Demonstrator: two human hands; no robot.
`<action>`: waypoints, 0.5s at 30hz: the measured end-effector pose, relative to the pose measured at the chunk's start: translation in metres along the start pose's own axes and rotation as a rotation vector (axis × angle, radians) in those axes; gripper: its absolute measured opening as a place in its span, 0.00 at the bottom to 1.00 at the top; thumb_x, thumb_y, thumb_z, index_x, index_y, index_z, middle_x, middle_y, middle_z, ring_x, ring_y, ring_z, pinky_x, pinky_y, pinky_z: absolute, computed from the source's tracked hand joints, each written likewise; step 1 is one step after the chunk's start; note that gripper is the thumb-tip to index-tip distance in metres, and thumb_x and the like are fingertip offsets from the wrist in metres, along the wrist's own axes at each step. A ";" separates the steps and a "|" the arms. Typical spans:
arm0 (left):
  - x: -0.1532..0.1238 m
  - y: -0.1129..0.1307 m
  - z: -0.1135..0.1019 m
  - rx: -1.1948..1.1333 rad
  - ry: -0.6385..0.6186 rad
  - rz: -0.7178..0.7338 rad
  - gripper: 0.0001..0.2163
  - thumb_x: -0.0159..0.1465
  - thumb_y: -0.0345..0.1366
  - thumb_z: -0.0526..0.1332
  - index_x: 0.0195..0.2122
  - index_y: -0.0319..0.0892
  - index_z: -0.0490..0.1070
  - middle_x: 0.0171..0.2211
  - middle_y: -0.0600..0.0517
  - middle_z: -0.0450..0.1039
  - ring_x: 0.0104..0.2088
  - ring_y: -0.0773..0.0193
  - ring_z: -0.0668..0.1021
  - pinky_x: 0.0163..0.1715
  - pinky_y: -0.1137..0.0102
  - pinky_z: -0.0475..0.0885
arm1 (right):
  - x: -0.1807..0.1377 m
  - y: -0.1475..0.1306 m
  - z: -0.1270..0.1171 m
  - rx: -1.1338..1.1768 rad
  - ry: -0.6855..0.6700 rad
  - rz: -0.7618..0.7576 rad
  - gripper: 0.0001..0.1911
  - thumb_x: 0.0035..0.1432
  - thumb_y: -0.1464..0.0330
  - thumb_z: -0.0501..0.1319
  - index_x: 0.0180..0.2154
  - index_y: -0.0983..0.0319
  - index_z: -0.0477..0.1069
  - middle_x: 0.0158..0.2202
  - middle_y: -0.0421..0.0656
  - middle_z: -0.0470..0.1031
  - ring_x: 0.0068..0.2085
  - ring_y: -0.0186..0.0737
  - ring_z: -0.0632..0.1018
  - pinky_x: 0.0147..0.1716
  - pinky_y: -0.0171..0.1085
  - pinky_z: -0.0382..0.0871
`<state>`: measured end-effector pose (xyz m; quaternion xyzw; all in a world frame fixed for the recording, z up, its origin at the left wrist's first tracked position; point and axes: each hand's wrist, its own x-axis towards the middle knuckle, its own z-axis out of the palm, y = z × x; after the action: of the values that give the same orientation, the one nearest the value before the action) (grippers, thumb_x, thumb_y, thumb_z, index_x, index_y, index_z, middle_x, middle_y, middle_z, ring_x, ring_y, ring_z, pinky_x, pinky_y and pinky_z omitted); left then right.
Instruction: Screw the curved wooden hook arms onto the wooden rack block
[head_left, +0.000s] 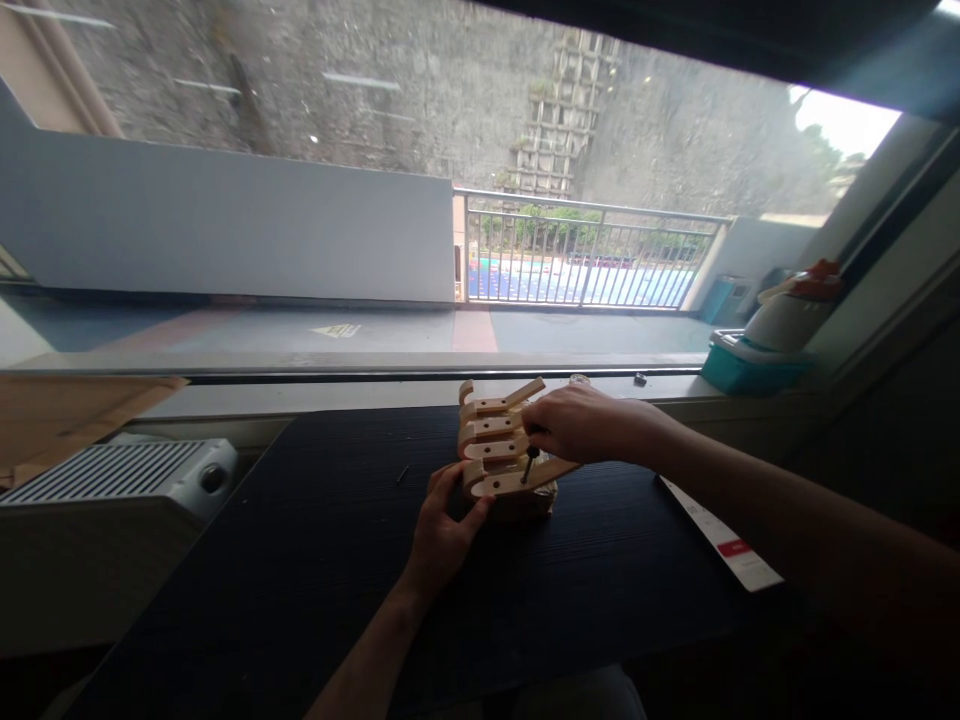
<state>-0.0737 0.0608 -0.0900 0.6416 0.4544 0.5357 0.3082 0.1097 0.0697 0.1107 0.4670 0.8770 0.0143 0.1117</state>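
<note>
A pale wooden assembly of stacked curved pieces (pixel 491 440) stands on the black tabletop (pixel 315 560) near its far edge. My left hand (pixel 444 530) rests against its near left corner, thumb and fingers bracing the lowest piece. My right hand (pixel 581 425) reaches in from the right, closed around a small dark tool (pixel 529 462) whose tip points down at the lowest wooden piece.
A small dark screw (pixel 403 474) lies on the table left of the assembly. A white paper with a red mark (pixel 724 535) lies to the right. A white radiator (pixel 112 475) sits at left, a teal box with a white object (pixel 757 365) on the windowsill at right.
</note>
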 end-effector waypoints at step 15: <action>0.000 0.002 0.000 -0.007 -0.010 0.006 0.18 0.55 0.40 0.66 0.46 0.43 0.70 0.47 0.47 0.70 0.51 0.55 0.72 0.55 0.58 0.66 | -0.007 0.002 -0.008 0.005 -0.019 -0.031 0.09 0.60 0.69 0.55 0.36 0.63 0.73 0.34 0.45 0.76 0.31 0.36 0.72 0.27 0.34 0.56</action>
<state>-0.0733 0.0600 -0.0886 0.6446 0.4491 0.5349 0.3110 0.1133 0.0658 0.1196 0.4539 0.8830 0.0060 0.1191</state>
